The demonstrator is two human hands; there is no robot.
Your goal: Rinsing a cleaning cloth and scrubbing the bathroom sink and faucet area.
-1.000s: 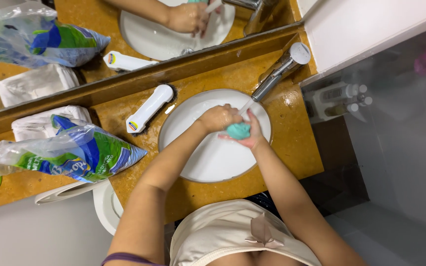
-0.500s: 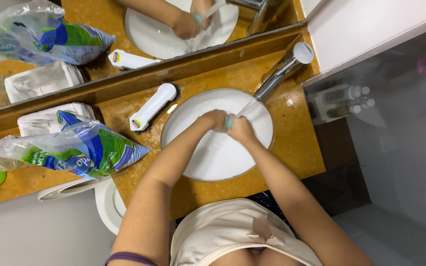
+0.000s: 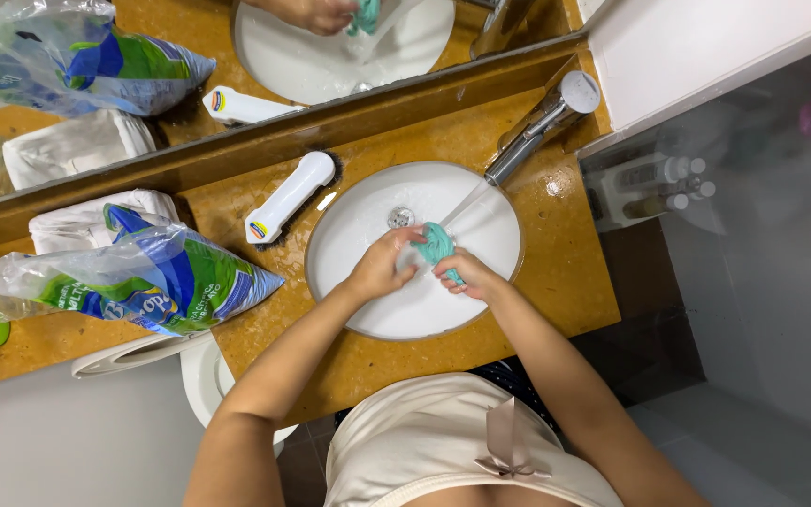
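Note:
Both hands are over a round white sink (image 3: 481,197) set in an ochre counter. My left hand (image 3: 379,266) and my right hand (image 3: 469,275) grip a small wad of teal cloth (image 3: 437,243) between them, fingers pinched on it. A thin stream of water runs from the chrome tap (image 3: 542,124) down onto the cloth. The drain (image 3: 400,217) shows just behind the hands.
A white scrub brush (image 3: 289,197) lies left of the sink. A blue and green plastic bag (image 3: 143,277) and folded white cloth (image 3: 82,223) sit farther left. A mirror runs along the back. A toilet (image 3: 201,385) stands below the counter, bottles (image 3: 654,188) to the right.
The hands have drawn back toward me from under the tap and opened apart a little, so the teal cloth shows between them and the drain is uncovered.

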